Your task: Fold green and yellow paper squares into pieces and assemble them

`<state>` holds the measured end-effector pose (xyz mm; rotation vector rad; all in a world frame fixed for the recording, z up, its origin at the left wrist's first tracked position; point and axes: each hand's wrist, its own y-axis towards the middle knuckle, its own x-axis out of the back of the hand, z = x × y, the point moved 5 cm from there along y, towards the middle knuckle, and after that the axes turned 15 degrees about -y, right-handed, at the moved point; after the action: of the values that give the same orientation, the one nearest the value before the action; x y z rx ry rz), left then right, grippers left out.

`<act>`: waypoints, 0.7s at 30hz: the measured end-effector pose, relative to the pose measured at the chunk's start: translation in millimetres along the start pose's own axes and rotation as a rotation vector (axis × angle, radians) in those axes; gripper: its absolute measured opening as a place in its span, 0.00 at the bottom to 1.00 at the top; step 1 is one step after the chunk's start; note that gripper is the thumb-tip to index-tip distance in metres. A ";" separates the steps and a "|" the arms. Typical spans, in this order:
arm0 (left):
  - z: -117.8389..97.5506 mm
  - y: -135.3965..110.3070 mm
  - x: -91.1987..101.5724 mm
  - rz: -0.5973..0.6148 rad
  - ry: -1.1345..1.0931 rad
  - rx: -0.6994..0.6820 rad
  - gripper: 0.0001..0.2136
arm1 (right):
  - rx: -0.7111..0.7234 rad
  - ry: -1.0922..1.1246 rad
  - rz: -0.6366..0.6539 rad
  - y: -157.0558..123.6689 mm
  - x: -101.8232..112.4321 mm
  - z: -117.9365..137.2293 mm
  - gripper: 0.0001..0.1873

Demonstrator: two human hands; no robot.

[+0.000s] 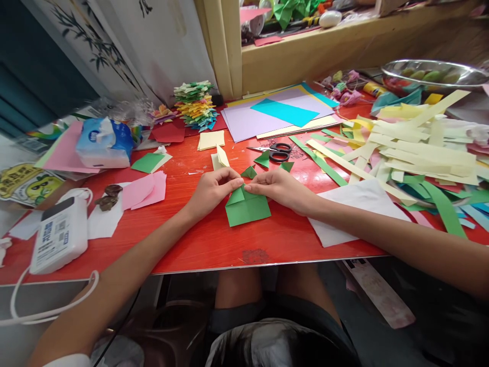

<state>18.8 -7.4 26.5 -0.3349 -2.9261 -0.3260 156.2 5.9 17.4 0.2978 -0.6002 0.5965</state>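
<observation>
A partly folded sheet of green paper is held near the middle front of the red table. My left hand pinches its upper left edge, thumb and forefinger pressed together. From the other side, my right hand grips the top edge close to the left fingertips. Creases run across the sheet, and its top comes to a slanted fold. Just beyond my fingers lie several small folded green pieces. Black-handled scissors rest behind them, blades pointing left. Cream paper squares sit beyond my left hand.
A stack of folded coloured pieces stands at the back. Paper strips heap up on the right, near a metal bowl. Leftward are pink paper, a tissue pack and a white corded box.
</observation>
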 end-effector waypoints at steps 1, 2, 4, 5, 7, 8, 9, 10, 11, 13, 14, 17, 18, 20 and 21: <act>-0.6 0.5 2.1 -0.031 -0.022 -0.011 0.09 | -0.004 0.026 0.004 0.2 0.8 0.3 0.19; -1.1 1.2 5.3 -0.069 -0.045 -0.022 0.09 | -0.017 0.063 0.008 0.2 1.6 0.2 0.18; -1.9 3.0 15.4 -0.171 -0.091 -0.048 0.08 | -0.060 0.172 0.007 -0.3 4.0 -1.4 0.15; -2.0 3.9 22.0 -0.230 -0.116 -0.059 0.07 | -0.078 0.230 -0.005 -0.5 5.7 -2.7 0.14; -0.7 5.3 36.2 -0.353 -0.190 -0.069 0.06 | -0.085 0.320 -0.066 -0.5 10.0 -5.5 0.12; 0.5 5.7 42.4 -0.405 -0.236 -0.070 0.06 | -0.073 0.350 -0.103 -0.2 12.0 -6.7 0.12; 1.7 6.2 46.8 -0.438 -0.280 -0.068 0.06 | -0.058 0.370 -0.136 0.3 13.4 -7.8 0.12; 2.7 6.7 48.9 -0.447 -0.321 -0.063 0.06 | -0.044 0.386 -0.158 1.0 13.7 -8.9 0.12; 3.8 7.3 48.8 -0.438 -0.355 -0.050 0.06 | -0.035 0.401 -0.168 1.7 13.1 -9.7 0.13; 5.1 7.7 42.9 -0.387 -0.401 -0.011 0.06 | -0.028 0.432 -0.173 2.9 10.6 -10.7 0.15; 5.5 7.4 37.9 -0.351 -0.411 0.013 0.07 | -0.024 0.439 -0.172 3.2 9.4 -10.5 0.16; 6.9 5.5 20.4 -0.214 -0.398 0.105 0.08 | 0.015 0.405 -0.191 2.1 9.4 -7.5 0.14; 7.9 4.6 15.5 -0.173 -0.392 0.137 0.08 | 0.025 0.384 -0.200 1.3 10.2 -6.5 0.12; 10.0 3.1 9.4 -0.121 -0.378 0.178 0.09 | 0.029 0.347 -0.200 -0.4 11.3 -4.9 0.11; 10.9 2.6 8.1 -0.108 -0.372 0.184 0.09 | 0.024 0.333 -0.188 -1.1 11.2 -4.4 0.12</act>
<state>10.0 -0.7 18.3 -0.2313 -3.3139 -0.0051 166.3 11.7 20.6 0.2668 -0.2414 0.4584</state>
